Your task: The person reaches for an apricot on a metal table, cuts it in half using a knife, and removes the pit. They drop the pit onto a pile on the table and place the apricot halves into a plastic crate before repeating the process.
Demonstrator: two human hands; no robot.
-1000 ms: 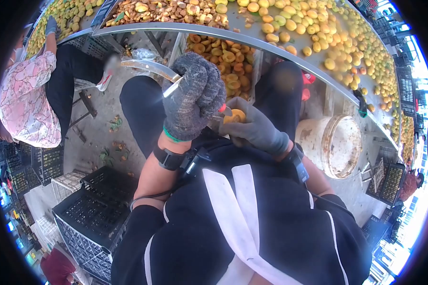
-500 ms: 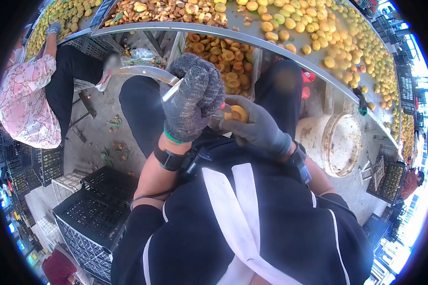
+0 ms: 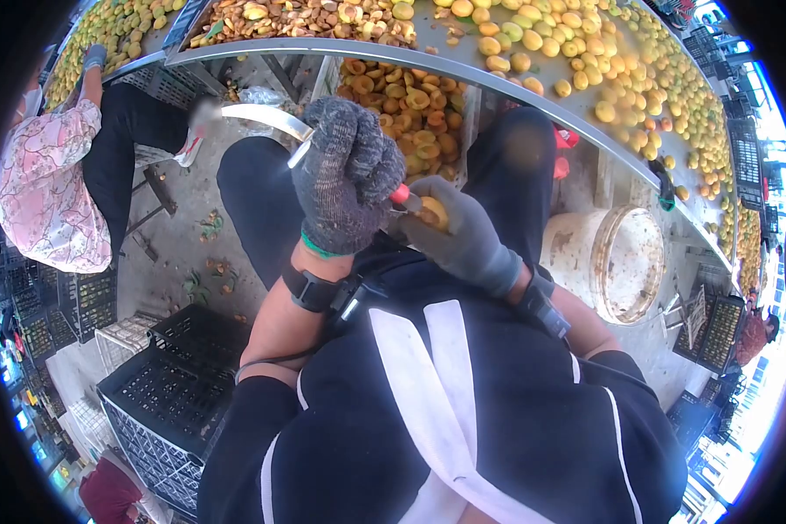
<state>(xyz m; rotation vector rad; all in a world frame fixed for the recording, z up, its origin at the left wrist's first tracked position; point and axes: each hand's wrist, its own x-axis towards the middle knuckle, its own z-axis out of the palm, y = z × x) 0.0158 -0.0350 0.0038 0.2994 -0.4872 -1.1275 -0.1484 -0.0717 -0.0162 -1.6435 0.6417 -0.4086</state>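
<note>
My left hand, in a dark knit glove, is closed around a tool with a curved metal strip coming out on its left. A red part of the tool shows at the right side of the fist, against the apricot. My right hand, in a smooth grey glove, grips a yellow-orange apricot, partly covered by the fingers. Both hands meet above my lap. Beyond them, between my knees, a crate holds apricot halves. Where the tool's tip meets the fruit is hard to make out.
A metal-edged table carries whole apricots and a heap of brownish pieces. A stained white bucket stands right, a black crate left. Another person in a pink patterned top sits at left.
My right hand has turned and closed further over the apricot, so less of it shows. My left hand has tilted slightly, with the curved strip shifting up and the red part more exposed.
</note>
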